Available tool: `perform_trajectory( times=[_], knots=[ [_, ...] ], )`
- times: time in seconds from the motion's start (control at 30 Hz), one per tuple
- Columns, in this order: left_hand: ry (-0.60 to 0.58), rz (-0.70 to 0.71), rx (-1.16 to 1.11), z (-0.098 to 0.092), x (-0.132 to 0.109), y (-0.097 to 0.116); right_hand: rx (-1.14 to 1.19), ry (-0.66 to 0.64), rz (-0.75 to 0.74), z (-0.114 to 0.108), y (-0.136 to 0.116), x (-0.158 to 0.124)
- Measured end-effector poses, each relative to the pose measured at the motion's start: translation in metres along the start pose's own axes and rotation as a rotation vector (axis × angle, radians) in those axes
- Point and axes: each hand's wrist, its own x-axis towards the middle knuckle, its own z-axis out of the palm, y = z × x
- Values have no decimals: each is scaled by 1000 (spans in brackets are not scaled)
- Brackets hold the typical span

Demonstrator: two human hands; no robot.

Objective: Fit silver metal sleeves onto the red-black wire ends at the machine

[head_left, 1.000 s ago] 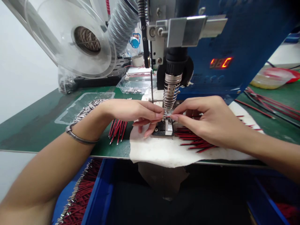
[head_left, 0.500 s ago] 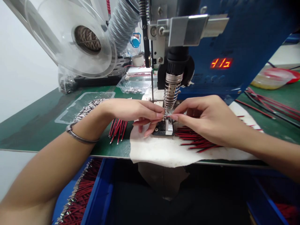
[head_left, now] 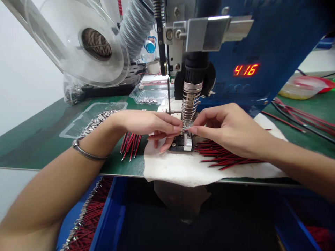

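Note:
My left hand point(head_left: 154, 127) is closed in a pinch at the foot of the soldering machine, its fingertips just left of the iron's tip. Whatever it grips there is too small and covered to name. From the right, my right hand point(head_left: 227, 130) pinches a thin red-and-black wire point(head_left: 186, 130), its end beneath the tip. The soldering iron point(head_left: 192, 99), wrapped in a coil spring, points down between both hands. Below them sits a small metal fixture point(head_left: 187, 142) on a black base. A bundle of red-and-black wires point(head_left: 217, 153) lies under my right hand on a white cloth point(head_left: 172, 167).
More wires point(head_left: 131, 144) lie left of the cloth. A clear tray point(head_left: 99, 120) holds small metal parts. A fume hood point(head_left: 78, 45) hangs at upper left. The blue machine body point(head_left: 235, 45) shows a red display point(head_left: 246, 70). Below the table, a blue bin point(head_left: 111, 216) holds wired parts.
Both hands keep their pinch at the iron's tip with hardly any movement. The display digits have changed and now read 416. The whole view has shifted slightly.

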Motion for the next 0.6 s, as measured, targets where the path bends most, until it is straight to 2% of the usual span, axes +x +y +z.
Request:
perform_trajectory(
  times=[0.2,0.43,0.6],
  knots=[
    [13,-1,12,1,-1,1,15,-5,9,-1,-1,0],
    [-2,11,22,0,1,1,-60,74,-101,0,-4,-4],
    [-4,19,33,1,1,1,-55,67,-59,2,-3,-3]
  ],
)
